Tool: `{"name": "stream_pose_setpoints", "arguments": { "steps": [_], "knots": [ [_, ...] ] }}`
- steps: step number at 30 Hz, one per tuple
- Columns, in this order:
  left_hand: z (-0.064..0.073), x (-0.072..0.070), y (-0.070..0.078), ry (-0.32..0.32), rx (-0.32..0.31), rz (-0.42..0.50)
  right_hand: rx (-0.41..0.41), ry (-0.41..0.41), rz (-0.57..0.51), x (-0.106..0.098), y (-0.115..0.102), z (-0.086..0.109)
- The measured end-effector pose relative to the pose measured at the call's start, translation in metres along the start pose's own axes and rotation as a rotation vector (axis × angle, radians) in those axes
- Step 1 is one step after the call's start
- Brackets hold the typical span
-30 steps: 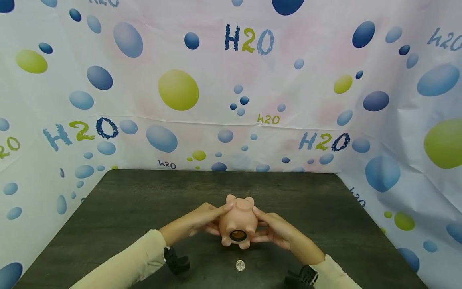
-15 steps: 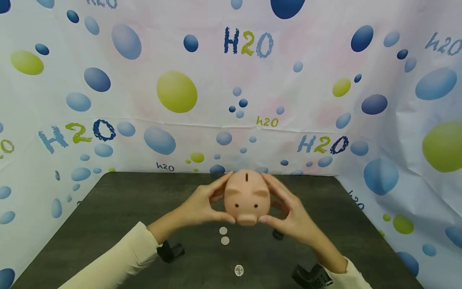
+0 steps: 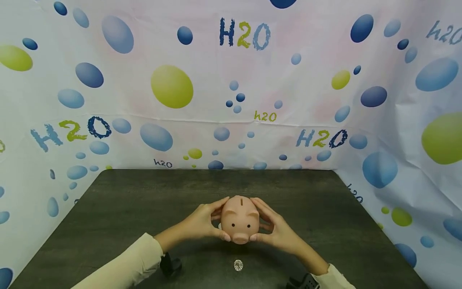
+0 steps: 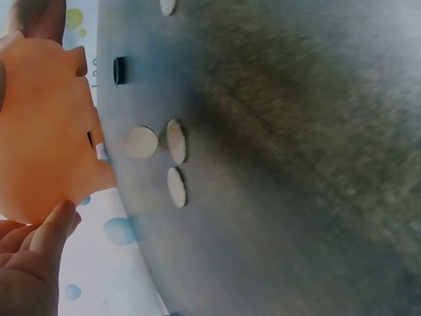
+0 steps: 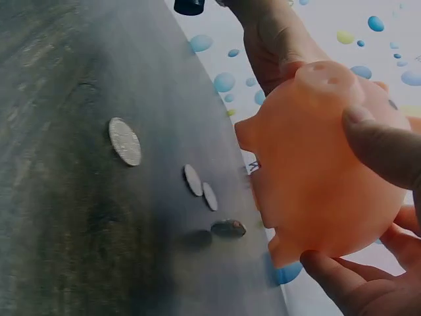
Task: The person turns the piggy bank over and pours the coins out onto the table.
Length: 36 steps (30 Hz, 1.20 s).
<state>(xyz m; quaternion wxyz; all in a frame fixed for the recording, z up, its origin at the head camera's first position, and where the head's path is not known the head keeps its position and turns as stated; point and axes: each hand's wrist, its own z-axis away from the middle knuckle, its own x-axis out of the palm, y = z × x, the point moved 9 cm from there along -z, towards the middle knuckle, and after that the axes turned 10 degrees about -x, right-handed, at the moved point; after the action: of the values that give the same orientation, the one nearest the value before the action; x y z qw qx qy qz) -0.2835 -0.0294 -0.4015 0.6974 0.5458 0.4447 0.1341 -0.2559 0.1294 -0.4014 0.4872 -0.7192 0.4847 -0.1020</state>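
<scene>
Both hands hold a pink piggy bank point(image 3: 240, 220) low over the dark table, snout toward me, coin slot on top. My left hand point(image 3: 203, 221) grips one flank, thumb near the snout; my right hand point(image 3: 277, 229) grips the other flank likewise. In the left wrist view, a small dark gap shows at its underside. Several coins lie below: in that view one coin point(image 4: 140, 141) shows its face, with a second coin point(image 4: 176, 141) beside it. A silver coin point(image 3: 238, 265) lies in front of the bank. A small black plug point(image 4: 119, 70) rests farther off.
The dark wooden table point(image 3: 162, 188) ends at a white backdrop point(image 3: 202, 108) with blue and green dots. In the right wrist view, a dark oval piece point(image 5: 229, 228) lies near two coins point(image 5: 193, 180). Each wrist carries a black camera mount point(image 3: 169, 265).
The bank first showed its round bottom opening, then was turned with its face toward me and raised. Now it has come lower, covering two coins and the plug in the head view.
</scene>
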Motion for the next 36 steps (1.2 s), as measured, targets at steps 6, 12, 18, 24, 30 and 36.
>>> {"name": "stream_pose_setpoints", "arguments": {
  "steps": [6, 12, 18, 24, 30, 36],
  "knots": [
    [-0.003, -0.011, 0.012, 0.003, 0.001, 0.045, 0.023, 0.014, -0.073, -0.009, -0.005, -0.011],
    [-0.006, -0.023, 0.022, 0.012, -0.006, 0.176, 0.121, 0.072, -0.09, -0.02, -0.006, -0.018],
    [-0.006, -0.029, 0.013, 0.045, -0.154, 0.206, 0.261, 0.099, -0.178, -0.018, 0.002, -0.022],
    [-0.001, -0.024, -0.005, 0.031, -0.335, 0.259, 0.45, 0.08, -0.344, -0.003, 0.015, -0.02],
    [0.007, -0.016, -0.018, 0.0, -0.44, 0.231, 0.582, 0.07, -0.517, 0.015, 0.028, -0.011],
    [0.01, -0.013, -0.023, -0.015, -0.472, 0.248, 0.63, 0.093, -0.565, 0.021, 0.034, -0.008]
  ]
}}
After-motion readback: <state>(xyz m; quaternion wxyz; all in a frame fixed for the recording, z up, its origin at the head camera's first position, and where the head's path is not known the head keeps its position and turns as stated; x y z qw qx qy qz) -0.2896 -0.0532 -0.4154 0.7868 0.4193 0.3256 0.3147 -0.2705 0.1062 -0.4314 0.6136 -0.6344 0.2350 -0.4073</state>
